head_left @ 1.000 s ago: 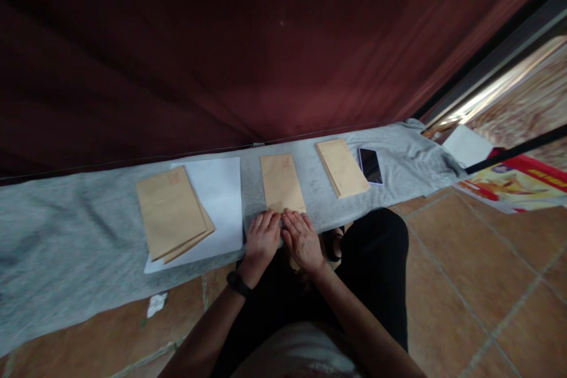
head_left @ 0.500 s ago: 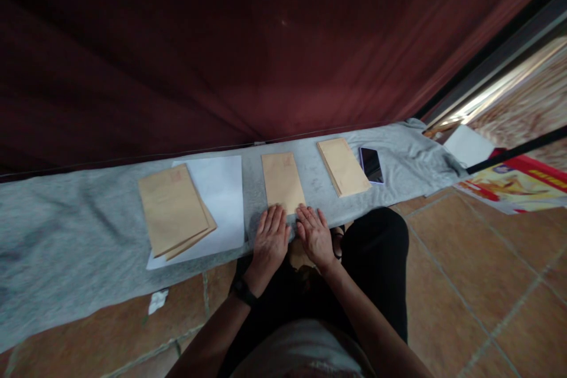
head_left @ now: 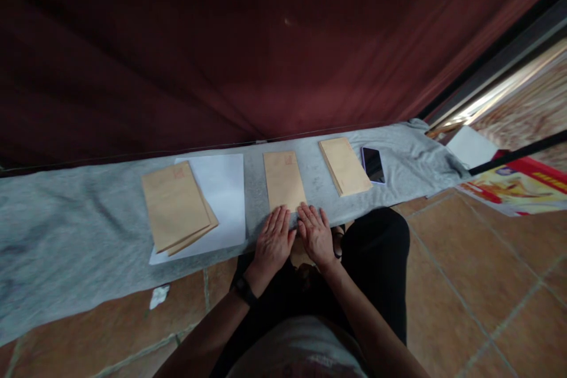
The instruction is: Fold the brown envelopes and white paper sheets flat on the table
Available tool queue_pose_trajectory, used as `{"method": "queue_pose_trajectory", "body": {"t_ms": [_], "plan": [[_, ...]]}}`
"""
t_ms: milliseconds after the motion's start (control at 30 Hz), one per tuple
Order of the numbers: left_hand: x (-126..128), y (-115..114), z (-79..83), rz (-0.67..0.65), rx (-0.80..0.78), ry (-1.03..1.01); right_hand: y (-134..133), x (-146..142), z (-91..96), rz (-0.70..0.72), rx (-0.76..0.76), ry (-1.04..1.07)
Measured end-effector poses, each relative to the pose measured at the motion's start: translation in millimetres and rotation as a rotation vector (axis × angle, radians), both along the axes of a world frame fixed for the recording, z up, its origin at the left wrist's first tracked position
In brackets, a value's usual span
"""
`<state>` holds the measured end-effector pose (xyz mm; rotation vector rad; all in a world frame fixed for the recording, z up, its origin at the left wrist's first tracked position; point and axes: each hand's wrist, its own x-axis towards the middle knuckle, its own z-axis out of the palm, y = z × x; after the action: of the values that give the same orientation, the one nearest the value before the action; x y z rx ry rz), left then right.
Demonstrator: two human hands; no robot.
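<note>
A single brown envelope [head_left: 284, 180] lies flat on the grey cloth [head_left: 80, 230] straight ahead of me. My left hand [head_left: 272, 242] rests flat, fingers stretched, at the envelope's near left corner; a dark band is on that wrist. My right hand [head_left: 315, 233] lies flat beside it, fingers out, at the near right corner. Both hands press on the cloth's near edge and hold nothing. A small stack of brown envelopes [head_left: 177, 205] sits to the left on a white sheet [head_left: 224, 189]. Another envelope stack [head_left: 344, 166] lies to the right.
A dark phone [head_left: 372, 165] lies on the cloth right of the right stack. A dark red curtain [head_left: 221, 53] hangs behind. The floor is brown tile [head_left: 478, 289], with a white paper scrap [head_left: 158, 296], a colourful poster [head_left: 518, 186] and white paper [head_left: 472, 146] at right.
Both hands slid apart a little and flattened, fingers now stretched at the middle envelope's near corners. The view shifted slightly.
</note>
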<state>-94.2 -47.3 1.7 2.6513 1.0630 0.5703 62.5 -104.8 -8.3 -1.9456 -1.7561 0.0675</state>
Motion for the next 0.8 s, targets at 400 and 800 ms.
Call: {"method": "queue_pose_trajectory", "body": {"t_ms": [400, 800], "plan": [[-7, 8, 1.7, 0.230, -0.017, 0.000, 2, -11, -4.2, -0.070, 0.062, -0.002], [7, 56, 10.9, 0.455, -0.367, -0.231, 6, -17, 0.7, -0.111, 0.014, -0.034]]}}
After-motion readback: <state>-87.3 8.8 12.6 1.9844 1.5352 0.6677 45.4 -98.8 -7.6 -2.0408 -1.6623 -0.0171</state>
